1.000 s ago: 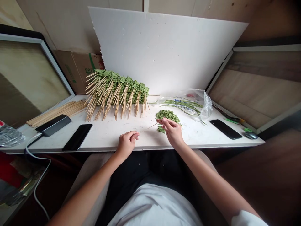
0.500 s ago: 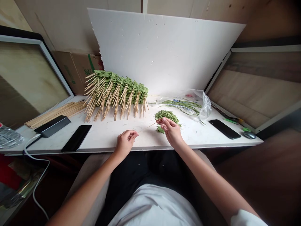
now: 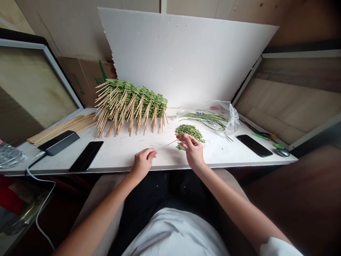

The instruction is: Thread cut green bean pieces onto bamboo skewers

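Observation:
A thin wooden skewer (image 3: pixel 168 144) runs between my two hands above the front of the white table. My left hand (image 3: pixel 144 160) pinches its lower left end. At the upper right end, the fingers of my right hand (image 3: pixel 194 149) are closed around it; whether they also hold a green piece is hidden. Just behind that hand lies a heap of short cut green beans (image 3: pixel 190 131). Farther back on the left is a large stack of green bean pieces threaded on skewers (image 3: pixel 133 103), their bare wooden ends pointing toward me.
Loose skewers (image 3: pixel 64 128) lie at the left, near a black box (image 3: pixel 58 143) with a cable and a dark phone (image 3: pixel 86 156). A clear bag with long green stems (image 3: pixel 207 119) lies behind the heap. Another phone (image 3: pixel 254 145) and a mouse (image 3: pixel 282 152) are on the right.
Both hands stay almost in place on the skewer. My right fingers have shifted slightly around its end, and the left hand has tilted a little.

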The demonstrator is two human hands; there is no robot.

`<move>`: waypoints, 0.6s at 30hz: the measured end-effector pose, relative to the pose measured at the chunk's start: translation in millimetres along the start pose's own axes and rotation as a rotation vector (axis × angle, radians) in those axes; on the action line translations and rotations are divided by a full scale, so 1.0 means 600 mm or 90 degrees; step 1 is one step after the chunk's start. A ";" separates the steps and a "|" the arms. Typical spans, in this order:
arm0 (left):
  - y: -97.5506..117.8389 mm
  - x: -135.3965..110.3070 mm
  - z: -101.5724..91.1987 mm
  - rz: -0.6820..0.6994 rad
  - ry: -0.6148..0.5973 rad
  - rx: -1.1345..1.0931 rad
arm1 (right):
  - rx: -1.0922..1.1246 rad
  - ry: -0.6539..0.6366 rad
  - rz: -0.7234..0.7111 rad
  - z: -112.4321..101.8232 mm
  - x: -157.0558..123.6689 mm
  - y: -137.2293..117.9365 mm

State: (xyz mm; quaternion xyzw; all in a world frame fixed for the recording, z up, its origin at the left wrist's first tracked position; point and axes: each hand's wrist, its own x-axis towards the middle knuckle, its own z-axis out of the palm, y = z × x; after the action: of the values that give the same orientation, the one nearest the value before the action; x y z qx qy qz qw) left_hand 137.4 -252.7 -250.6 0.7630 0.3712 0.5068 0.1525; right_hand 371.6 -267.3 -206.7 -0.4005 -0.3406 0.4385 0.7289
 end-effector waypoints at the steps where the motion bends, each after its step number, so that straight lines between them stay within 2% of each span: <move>1: 0.001 0.000 0.001 -0.002 -0.001 -0.001 | 0.008 0.004 0.002 0.001 0.000 0.001; 18: 0.006 -0.009 0.016 -0.079 -0.031 -0.045 | 0.005 0.027 -0.024 0.010 -0.014 0.005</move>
State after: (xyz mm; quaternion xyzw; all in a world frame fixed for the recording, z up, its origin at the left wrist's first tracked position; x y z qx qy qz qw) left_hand 146.4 -257.9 -256.1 0.7447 0.3959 0.4903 0.2197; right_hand 362.4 -272.4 -208.0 -0.4002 -0.3309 0.4171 0.7458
